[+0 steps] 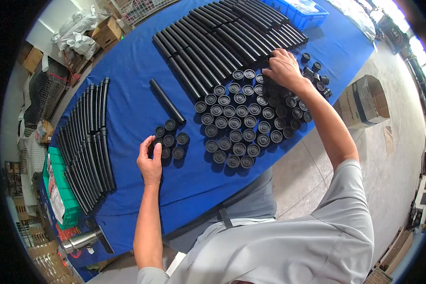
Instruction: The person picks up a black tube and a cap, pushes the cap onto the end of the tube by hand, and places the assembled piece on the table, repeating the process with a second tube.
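My left hand [150, 163] pinches a round black cap [159, 141] between thumb and fingers, at the left side of a small group of similar caps [168, 140]. Just above that group, a single black tube [167, 101] lies apart from the others. My right hand [285, 71] reaches over the far edge of a large cluster of black caps [242, 111], close to the ends of a wide row of black tubes [217, 42]. Its fingers are curled together around something dark that is mostly hidden.
Black tubes with fitted ends [87, 142] lie in a stack at the left, beside a green box [64, 189] and a shiny metal cylinder [82, 240]. A blue crate [303, 16] stands at the back. On the floor to the right is an open cardboard box [364, 102].
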`<state>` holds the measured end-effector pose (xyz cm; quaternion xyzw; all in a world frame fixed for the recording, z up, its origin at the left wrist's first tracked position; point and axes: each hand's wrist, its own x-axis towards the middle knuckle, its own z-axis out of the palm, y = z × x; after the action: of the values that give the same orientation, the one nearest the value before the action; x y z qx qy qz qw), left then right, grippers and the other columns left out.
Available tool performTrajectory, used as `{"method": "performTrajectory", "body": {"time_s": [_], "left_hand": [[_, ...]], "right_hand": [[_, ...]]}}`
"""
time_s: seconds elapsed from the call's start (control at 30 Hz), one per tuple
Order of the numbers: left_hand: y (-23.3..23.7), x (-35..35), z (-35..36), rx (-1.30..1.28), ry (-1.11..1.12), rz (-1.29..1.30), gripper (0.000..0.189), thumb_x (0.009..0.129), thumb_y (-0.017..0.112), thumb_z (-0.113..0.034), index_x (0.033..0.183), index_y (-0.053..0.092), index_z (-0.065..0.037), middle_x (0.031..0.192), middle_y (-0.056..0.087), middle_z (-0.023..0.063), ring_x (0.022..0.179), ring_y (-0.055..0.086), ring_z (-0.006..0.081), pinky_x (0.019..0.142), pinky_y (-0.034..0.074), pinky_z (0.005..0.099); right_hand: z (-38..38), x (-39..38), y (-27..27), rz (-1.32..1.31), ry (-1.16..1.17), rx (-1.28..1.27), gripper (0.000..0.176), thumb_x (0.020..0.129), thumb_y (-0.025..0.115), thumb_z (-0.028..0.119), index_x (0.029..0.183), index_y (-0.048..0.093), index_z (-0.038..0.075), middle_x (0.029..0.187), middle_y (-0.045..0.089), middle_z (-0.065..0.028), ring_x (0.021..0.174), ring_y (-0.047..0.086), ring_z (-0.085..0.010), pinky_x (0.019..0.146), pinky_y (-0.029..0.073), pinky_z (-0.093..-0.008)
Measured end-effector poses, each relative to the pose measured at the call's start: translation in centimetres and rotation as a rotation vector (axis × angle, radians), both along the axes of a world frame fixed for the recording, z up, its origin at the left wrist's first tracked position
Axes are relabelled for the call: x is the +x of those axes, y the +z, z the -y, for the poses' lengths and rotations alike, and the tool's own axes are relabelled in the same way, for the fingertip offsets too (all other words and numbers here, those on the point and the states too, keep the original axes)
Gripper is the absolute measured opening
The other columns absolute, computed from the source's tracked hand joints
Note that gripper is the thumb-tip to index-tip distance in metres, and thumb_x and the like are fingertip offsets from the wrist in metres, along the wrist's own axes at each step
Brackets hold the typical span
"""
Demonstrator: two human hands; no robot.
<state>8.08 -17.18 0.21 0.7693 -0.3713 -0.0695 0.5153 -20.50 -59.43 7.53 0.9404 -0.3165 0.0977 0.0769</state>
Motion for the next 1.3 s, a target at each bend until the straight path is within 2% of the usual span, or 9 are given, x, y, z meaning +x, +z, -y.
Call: {"method": "performTrajectory", "body": {"time_s": [0.17, 0.27, 0.47, 0.67, 0.73, 0.83, 0.97, 1.07, 1.3], "left_hand": [[-0.1, 0.0, 0.0, -0.01, -0.003, -0.021, 0.036, 0.098, 0.072, -0.019, 0.126, 0.066, 0.003, 0.124, 0.071, 0.0152, 0.116, 0.068, 0.0242, 0.103, 0.052, 0.0367], [0.1, -0.1, 0.0, -0.008, -0.003, -0.011, 0.036, 0.098, 0.072, -0.018, 0.126, 0.066, 0.003, 0.124, 0.071, 0.0152, 0.116, 0.068, 0.024, 0.103, 0.052, 0.0365], [0.1, 0.0, 0.0, -0.004, -0.002, 0.006, 0.035, 0.098, 0.072, -0.018, 0.126, 0.066, 0.003, 0.122, 0.072, 0.0154, 0.114, 0.069, 0.0243, 0.102, 0.053, 0.0364], [-0.1, 0.1, 0.0, -0.026, 0.0, -0.021, 0.035, 0.099, 0.072, -0.017, 0.126, 0.066, 0.003, 0.122, 0.072, 0.015, 0.114, 0.069, 0.0235, 0.102, 0.053, 0.036], [-0.4, 0.1, -0.1, -0.038, -0.004, -0.036, 0.034, 0.099, 0.071, -0.018, 0.126, 0.066, 0.003, 0.123, 0.072, 0.0146, 0.114, 0.068, 0.0231, 0.103, 0.052, 0.0358], [0.2, -0.2, 0.0, -0.01, 0.001, -0.029, 0.035, 0.099, 0.071, -0.018, 0.126, 0.066, 0.003, 0.123, 0.071, 0.014, 0.115, 0.068, 0.0228, 0.103, 0.052, 0.0357], [0.1, 0.0, -0.1, -0.008, -0.002, -0.033, 0.035, 0.1, 0.071, -0.019, 0.126, 0.066, 0.003, 0.123, 0.071, 0.0143, 0.116, 0.068, 0.0234, 0.104, 0.052, 0.0362], [0.0, 0.0, -0.1, -0.012, -0.003, -0.026, 0.035, 0.1, 0.071, -0.019, 0.126, 0.066, 0.004, 0.124, 0.071, 0.0148, 0.116, 0.068, 0.0238, 0.104, 0.052, 0.0365], [0.2, -0.1, -0.1, -0.021, -0.01, -0.015, 0.035, 0.1, 0.071, -0.018, 0.126, 0.066, 0.004, 0.123, 0.071, 0.0145, 0.115, 0.068, 0.0235, 0.103, 0.052, 0.0361]], "right_hand": [[-0.4, 0.6, -0.2, 0.081, -0.123, 0.124, 0.029, 0.084, 0.078, 0.031, 0.095, 0.077, 0.004, 0.123, 0.067, -0.0178, 0.129, 0.054, -0.0362, 0.107, 0.045, -0.0477], [-0.1, 0.4, -1.9, 0.265, 0.042, 0.037, 0.025, 0.082, 0.076, 0.024, 0.094, 0.075, 0.003, 0.128, 0.065, -0.0184, 0.131, 0.053, -0.0364, 0.108, 0.044, -0.0478], [-0.1, 1.0, -2.1, 0.286, 0.12, 0.072, 0.018, 0.081, 0.073, 0.017, 0.094, 0.074, 0.005, 0.13, 0.065, -0.0145, 0.132, 0.052, -0.0347, 0.108, 0.044, -0.0489], [0.6, 0.7, -0.7, 0.251, 0.26, 0.116, 0.013, 0.085, 0.069, 0.015, 0.093, 0.076, 0.008, 0.123, 0.069, -0.0125, 0.122, 0.059, -0.0344, 0.103, 0.048, -0.0469], [0.2, -0.4, 1.0, 0.46, 0.223, -0.016, 0.016, 0.09, 0.068, 0.019, 0.094, 0.076, 0.006, 0.119, 0.07, -0.0129, 0.115, 0.062, -0.0348, 0.099, 0.05, -0.0448], [-1.7, -3.5, 4.7, 0.37, 0.027, 0.155, 0.018, 0.09, 0.069, 0.019, 0.101, 0.075, 0.006, 0.107, 0.069, -0.0159, 0.106, 0.065, -0.0355, 0.091, 0.052, -0.046], [-2.3, -7.2, 4.1, 0.17, 0.117, 0.273, 0.016, 0.089, 0.071, 0.018, 0.097, 0.073, 0.004, 0.088, 0.068, -0.0168, 0.092, 0.067, -0.0371, 0.083, 0.053, -0.0468], [-3.4, -7.8, 3.2, -0.095, -0.045, 0.251, 0.019, 0.089, 0.072, 0.023, 0.092, 0.072, 0.004, 0.087, 0.068, -0.0167, 0.091, 0.067, -0.0369, 0.081, 0.054, -0.0468], [-5.5, -7.1, 1.2, -0.034, -0.181, 0.232, 0.027, 0.087, 0.077, 0.032, 0.087, 0.07, 0.005, 0.094, 0.071, -0.0154, 0.092, 0.07, -0.0371, 0.078, 0.057, -0.0478]]}}
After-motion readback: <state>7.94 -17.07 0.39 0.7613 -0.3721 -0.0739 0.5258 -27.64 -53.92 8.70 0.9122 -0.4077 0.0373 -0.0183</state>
